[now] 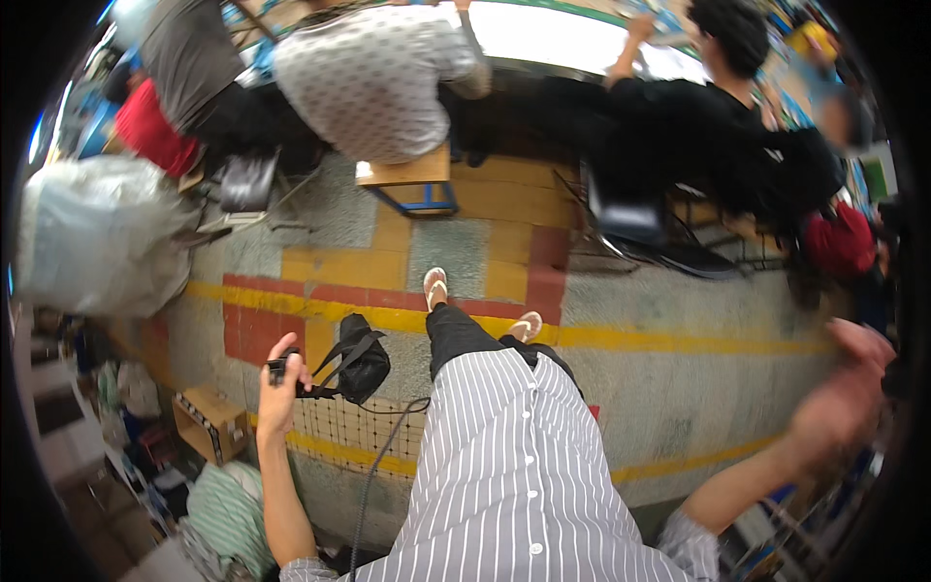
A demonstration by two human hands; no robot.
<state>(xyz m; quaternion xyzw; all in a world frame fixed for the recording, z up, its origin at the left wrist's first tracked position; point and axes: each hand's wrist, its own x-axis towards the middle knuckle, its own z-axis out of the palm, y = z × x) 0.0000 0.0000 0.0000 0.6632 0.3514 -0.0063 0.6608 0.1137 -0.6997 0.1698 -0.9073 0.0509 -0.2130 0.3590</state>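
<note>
left hand (pixel 279 400) part-closed round a small black device (pixel 278 370), both left of the black bag (pixel 367 372); right hand (pixel 846 393) well right of bag, blurred, can't tell how open or if holding anything.

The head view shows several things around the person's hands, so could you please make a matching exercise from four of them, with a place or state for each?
Things:
1. Left hand
2. Black bag
3. Cardboard box
4. Right hand

Places and states:
A. Blurred, near the picture's right edge
B. Holding a small black object
C. To the picture-left of the hand on that side
D. Between one hand and the person's legs

Pairs: 1-B, 2-D, 3-C, 4-A.
</note>
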